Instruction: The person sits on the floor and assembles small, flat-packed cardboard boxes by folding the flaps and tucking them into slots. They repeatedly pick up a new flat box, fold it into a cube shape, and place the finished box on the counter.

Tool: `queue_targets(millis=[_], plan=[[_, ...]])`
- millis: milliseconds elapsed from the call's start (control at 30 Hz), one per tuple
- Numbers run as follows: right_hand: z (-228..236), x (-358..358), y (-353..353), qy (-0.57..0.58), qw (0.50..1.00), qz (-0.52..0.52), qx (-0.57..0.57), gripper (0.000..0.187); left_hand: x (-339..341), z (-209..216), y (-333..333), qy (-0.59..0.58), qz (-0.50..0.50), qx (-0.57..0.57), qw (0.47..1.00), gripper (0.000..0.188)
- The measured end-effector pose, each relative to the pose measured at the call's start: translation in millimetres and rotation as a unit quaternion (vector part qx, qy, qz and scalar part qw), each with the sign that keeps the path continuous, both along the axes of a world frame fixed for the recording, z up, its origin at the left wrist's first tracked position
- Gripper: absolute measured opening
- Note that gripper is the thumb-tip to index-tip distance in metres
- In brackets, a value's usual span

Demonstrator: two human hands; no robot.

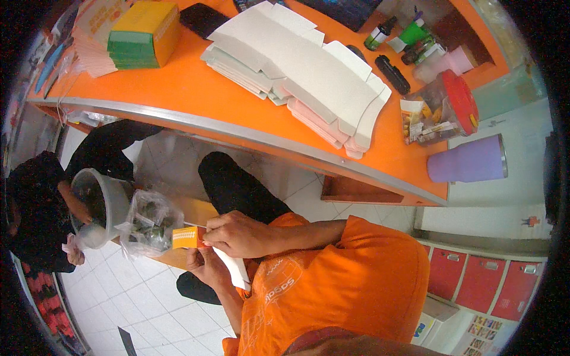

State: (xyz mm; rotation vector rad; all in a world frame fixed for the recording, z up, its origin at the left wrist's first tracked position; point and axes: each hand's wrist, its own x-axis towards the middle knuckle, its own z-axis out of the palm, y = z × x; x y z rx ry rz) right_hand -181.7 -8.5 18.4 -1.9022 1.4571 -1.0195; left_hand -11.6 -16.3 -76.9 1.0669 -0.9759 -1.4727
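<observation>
A small orange carton with a long white flap is held in front of my orange shirt. My right hand pinches the carton's top edge from the right. Below it, my left hand supports the carton, with the white flap lying across its fingers. To the left, a person in black holds a clear plastic tub. A clear plastic bag of dark green contents sits beside the tub, close to the carton.
An orange counter curves across the top. It carries stacks of flat white and pink cartons, a yellow and green stack, a black phone, bottles, a red-lidded clear jar and a purple tumbler. Red lockers stand at lower right.
</observation>
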Motion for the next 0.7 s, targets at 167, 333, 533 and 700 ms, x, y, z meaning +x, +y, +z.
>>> queue_targets(millis=[167, 333, 533, 700], plan=[[-14, 1, -4, -0.044, 0.999, 0.003, -0.021, 0.016, 0, 5, -5, 0.008, -0.004, -0.008, 1.0, 0.025], [-8, -8, -14, -0.077, 0.989, -0.088, -0.088, 0.026, 6, 12, -8, 0.191, -0.029, 0.064, 0.979, 0.025], [-37, -3, -18, -0.17, 0.985, -0.015, -0.001, 0.036, -13, 21, -13, -0.007, -0.042, 0.039, 0.998, 0.033], [-38, 2, -7, -0.257, 0.961, 0.033, 0.092, 0.05, -11, 40, -8, 0.059, -0.004, 0.099, 0.993, 0.031]])
